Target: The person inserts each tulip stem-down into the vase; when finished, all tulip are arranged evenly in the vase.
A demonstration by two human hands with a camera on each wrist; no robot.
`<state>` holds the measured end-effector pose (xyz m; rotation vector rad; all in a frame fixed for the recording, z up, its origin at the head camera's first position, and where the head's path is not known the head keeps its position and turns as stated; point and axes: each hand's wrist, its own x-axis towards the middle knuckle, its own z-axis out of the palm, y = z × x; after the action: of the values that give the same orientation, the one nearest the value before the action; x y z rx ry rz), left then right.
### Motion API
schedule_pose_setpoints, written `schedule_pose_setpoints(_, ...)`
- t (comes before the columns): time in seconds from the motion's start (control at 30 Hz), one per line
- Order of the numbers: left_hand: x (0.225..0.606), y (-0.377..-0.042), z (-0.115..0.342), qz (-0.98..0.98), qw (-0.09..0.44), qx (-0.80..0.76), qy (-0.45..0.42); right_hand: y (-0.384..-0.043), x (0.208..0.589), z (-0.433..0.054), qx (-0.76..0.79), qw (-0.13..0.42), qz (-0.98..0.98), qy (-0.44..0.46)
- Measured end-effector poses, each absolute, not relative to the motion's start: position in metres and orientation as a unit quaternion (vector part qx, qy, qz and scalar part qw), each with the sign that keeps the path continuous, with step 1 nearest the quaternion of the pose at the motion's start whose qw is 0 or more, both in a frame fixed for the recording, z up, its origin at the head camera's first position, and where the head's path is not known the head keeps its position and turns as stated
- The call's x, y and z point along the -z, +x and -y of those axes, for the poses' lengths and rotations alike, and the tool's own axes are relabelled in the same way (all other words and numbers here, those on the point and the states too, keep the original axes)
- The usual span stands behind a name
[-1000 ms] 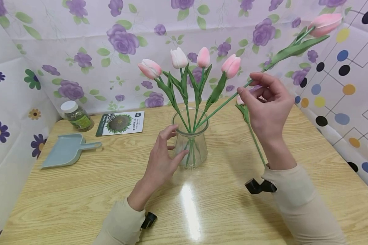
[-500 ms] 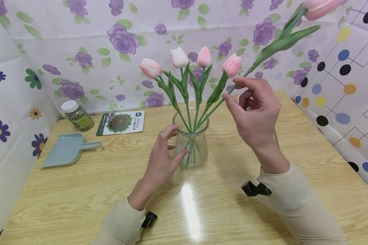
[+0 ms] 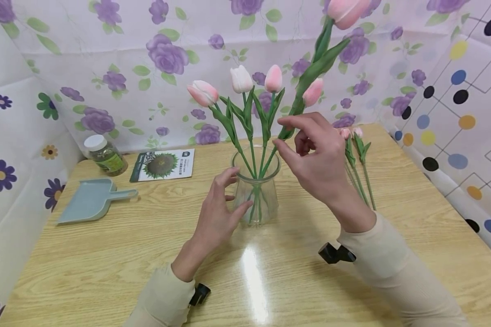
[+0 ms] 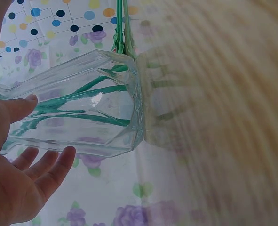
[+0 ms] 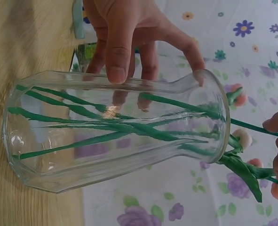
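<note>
You are working with your hands apart, at opposite sides of the vase (image 3: 255, 200), which is standing upright on the desk (image 3: 106, 272), toward its back edge. Your left hand (image 3: 217, 209) is lightly gripping the glass, thumb in front and fingers curving round the side — presumably to prevent tipping. Your right hand (image 3: 317, 159) is pinching one tulip (image 3: 311, 78) just above the rim, near its leaves, likely for guiding the stem through the mouth. The right wrist view is showing that stem's end hanging inside, short of the base. Four tulips (image 3: 241, 81) are fanning outward, their stems crossing inside, probably propped by the rim. Two loose tulips (image 3: 362, 150) are lying toward the back right corner, apparently within right-hand reach. The dustpan (image 3: 87, 202), jar (image 3: 106, 156) and sunflower packet (image 3: 163, 164) are occupying the back left area — well apart from the vase.
</note>
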<state>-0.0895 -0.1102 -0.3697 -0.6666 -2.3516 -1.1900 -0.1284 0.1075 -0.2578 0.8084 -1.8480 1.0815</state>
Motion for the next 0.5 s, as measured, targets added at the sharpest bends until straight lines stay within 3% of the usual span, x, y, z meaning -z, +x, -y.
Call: schedule_pose_setpoints(0.5,0.368,-0.088,0.109,0.848,0.204,0.430,-0.235,-0.133,0.259,-0.095,-0.332,0.339,0.800,0.367)
